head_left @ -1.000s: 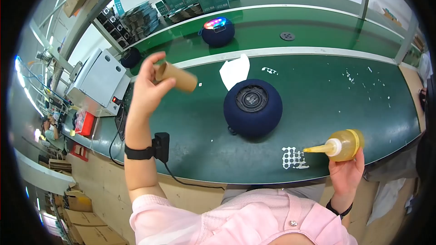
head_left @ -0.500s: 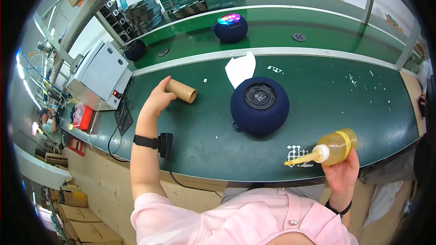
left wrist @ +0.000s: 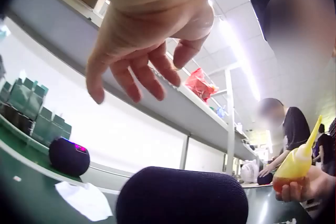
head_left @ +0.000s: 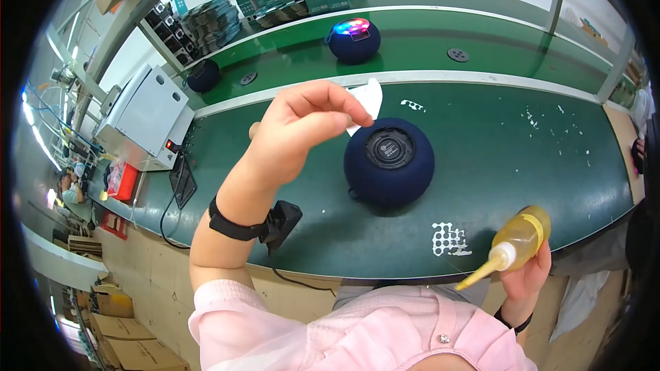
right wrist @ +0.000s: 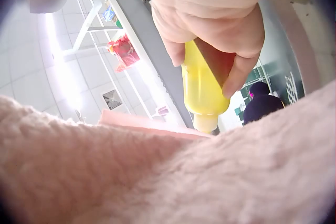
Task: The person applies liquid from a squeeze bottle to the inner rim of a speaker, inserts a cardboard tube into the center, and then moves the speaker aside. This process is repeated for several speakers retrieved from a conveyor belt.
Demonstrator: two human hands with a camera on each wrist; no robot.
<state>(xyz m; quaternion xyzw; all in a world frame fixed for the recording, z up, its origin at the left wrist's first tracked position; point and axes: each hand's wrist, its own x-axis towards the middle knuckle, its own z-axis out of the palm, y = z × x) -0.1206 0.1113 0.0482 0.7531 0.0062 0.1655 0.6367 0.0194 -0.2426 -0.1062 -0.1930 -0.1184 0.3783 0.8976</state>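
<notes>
My left hand (head_left: 299,124) is empty, its fingers loosely bent, above the left side of the dark blue round speaker (head_left: 389,165). In the left wrist view the left hand (left wrist: 152,50) hangs over the speaker (left wrist: 181,198) without touching it. The speaker rests with its black ringed disc face up. My right hand (head_left: 526,276) grips the yellow glue bottle (head_left: 522,237) near the table's front edge, nozzle pointing down and left. The right wrist view shows the right hand (right wrist: 215,29) with fingers around the bottle (right wrist: 202,85). A brown cardboard tube (head_left: 254,130) is mostly hidden behind the left hand.
White paper (head_left: 367,102) lies behind the speaker, and a perforated white scrap (head_left: 450,240) near the front edge. On the back shelf stand a lit speaker (head_left: 354,42) and another dark one (head_left: 203,76). A white machine (head_left: 146,117) stands at the left.
The left hand has let go of the cardboard tube, which it held earlier, and moved right to the speaker. The bottle in the right hand has tipped so its nozzle points further down.
</notes>
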